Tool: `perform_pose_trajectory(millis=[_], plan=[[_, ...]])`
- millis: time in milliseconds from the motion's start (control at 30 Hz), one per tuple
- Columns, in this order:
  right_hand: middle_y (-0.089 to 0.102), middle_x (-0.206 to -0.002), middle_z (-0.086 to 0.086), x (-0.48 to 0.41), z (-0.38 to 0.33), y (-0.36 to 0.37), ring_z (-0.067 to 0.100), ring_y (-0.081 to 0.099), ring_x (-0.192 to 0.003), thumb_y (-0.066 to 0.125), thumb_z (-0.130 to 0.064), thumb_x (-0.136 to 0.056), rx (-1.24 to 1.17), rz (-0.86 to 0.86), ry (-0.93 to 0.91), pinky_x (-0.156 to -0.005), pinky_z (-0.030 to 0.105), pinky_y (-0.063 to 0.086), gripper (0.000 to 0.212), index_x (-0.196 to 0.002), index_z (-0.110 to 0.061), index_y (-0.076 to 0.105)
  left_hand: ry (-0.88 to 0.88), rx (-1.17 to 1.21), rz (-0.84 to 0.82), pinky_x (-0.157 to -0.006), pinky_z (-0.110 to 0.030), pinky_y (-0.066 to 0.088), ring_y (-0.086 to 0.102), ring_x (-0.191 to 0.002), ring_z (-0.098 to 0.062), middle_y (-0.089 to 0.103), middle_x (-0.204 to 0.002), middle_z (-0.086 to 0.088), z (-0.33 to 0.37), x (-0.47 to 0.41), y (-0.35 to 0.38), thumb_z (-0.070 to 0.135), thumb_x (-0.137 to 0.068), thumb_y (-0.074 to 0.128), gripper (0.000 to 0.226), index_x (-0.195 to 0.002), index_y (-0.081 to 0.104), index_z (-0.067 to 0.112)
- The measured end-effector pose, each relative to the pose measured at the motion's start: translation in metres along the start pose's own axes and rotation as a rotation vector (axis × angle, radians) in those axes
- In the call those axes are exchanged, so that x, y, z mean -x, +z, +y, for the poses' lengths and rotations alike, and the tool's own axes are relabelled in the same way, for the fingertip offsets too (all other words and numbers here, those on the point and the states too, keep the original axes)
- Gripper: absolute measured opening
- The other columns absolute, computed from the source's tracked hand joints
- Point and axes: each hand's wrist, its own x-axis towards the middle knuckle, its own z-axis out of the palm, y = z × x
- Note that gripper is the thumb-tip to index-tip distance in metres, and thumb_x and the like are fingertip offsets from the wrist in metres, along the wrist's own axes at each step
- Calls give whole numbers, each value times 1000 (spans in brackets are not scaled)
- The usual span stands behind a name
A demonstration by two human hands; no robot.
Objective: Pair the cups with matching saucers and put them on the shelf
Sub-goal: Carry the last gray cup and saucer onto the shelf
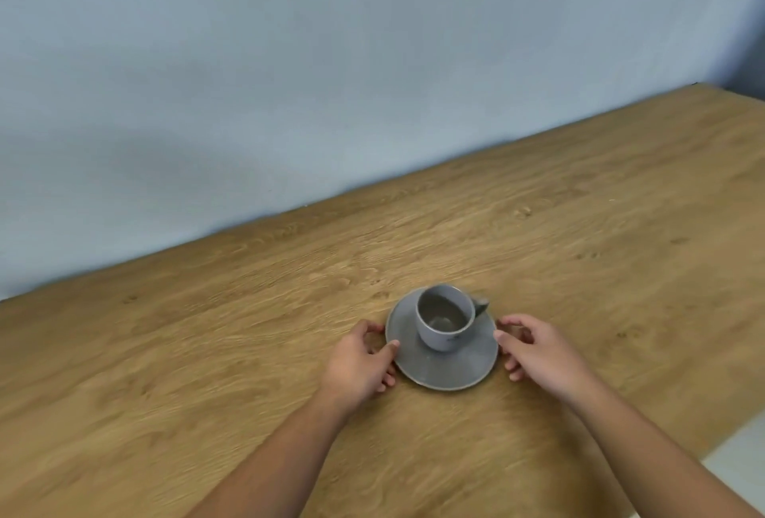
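Observation:
A grey cup (445, 316) stands upright on a matching grey saucer (439, 370), its handle pointing to the right and away from me. The pair rests on the wooden surface. My left hand (360, 360) is at the saucer's left rim, thumb on the edge and fingers curled beside it. My right hand (534, 348) is at the right rim, thumb touching the edge. Whether the fingers reach under the saucer is hidden. The cup looks empty.
The wooden surface (207, 352) runs wide to the left and back, ending at a pale blue wall (331, 62). Its edge shows at the lower right, with pale floor (741, 463) beyond.

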Motion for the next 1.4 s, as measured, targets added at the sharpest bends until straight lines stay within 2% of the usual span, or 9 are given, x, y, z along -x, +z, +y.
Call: perform_pose_trajectory(millis=[200,300,367,500,600,700,767,1000,1400], plan=[[71,-72,5,-18,-15,0,21,68,-54,61,-23,-87,97,-134,-38,-59,35,57,19,-104,-29,54,16,-29,-7,-49,-19,52,65,-48,-8,70,-58,0,3,-4,6,23,-88,65,42,-127,48,20],[71,-84,12,-22,-16,1,22,65,-56,61,-19,-88,50,-169,-19,-57,34,56,23,-109,-25,55,19,18,1,-48,-19,52,65,-47,-8,69,-58,-2,1,-3,5,18,-89,64,40,-126,49,17],[70,-81,11,-21,-15,4,23,63,-54,61,-17,-88,27,-162,-22,-56,35,54,23,-109,-22,56,20,70,-3,-48,-20,53,65,-48,-10,68,-57,-2,0,-2,5,15,-89,63,38,-125,50,14],[70,-79,6,-15,-20,10,13,59,-42,60,-15,-89,-8,-153,-50,-47,24,51,22,-109,-19,55,33,149,8,-46,-19,53,63,-46,-10,66,-55,-3,-2,1,0,10,-90,61,34,-122,50,12],[72,-81,7,-14,-31,17,17,61,-45,60,-14,-89,-21,-168,-87,-49,29,53,21,-109,-20,56,41,184,45,-44,-19,52,62,-43,-9,66,-55,-4,-5,8,-11,9,-90,61,33,-121,50,10],[69,-79,12,-12,-51,36,22,60,-46,59,-10,-89,-28,-208,-152,-44,30,53,23,-111,-12,56,50,247,112,-44,-21,52,63,-44,-11,67,-58,-5,-13,22,-36,10,-90,61,33,-122,51,10],[67,-77,13,-10,-62,46,25,60,-49,58,-9,-89,-33,-219,-183,-47,35,53,23,-112,-10,55,46,283,131,-46,-22,52,63,-46,-12,68,-61,-6,-13,30,-51,10,-90,61,33,-122,51,12],[67,-83,19,24,-138,150,22,61,-54,58,-10,-89,-25,-451,-318,-48,33,52,28,-117,-11,52,18,390,393,-43,-18,49,60,-44,-9,66,-62,-5,-51,95,-156,8,-90,61,35,-124,51,10],[65,-58,7,133,-217,375,17,61,-44,52,-7,-92,102,-878,-408,-45,29,52,8,-97,-12,57,-105,402,799,-45,-19,48,58,-43,-8,62,-59,-3,-175,229,-318,11,-92,58,31,-123,57,12]])
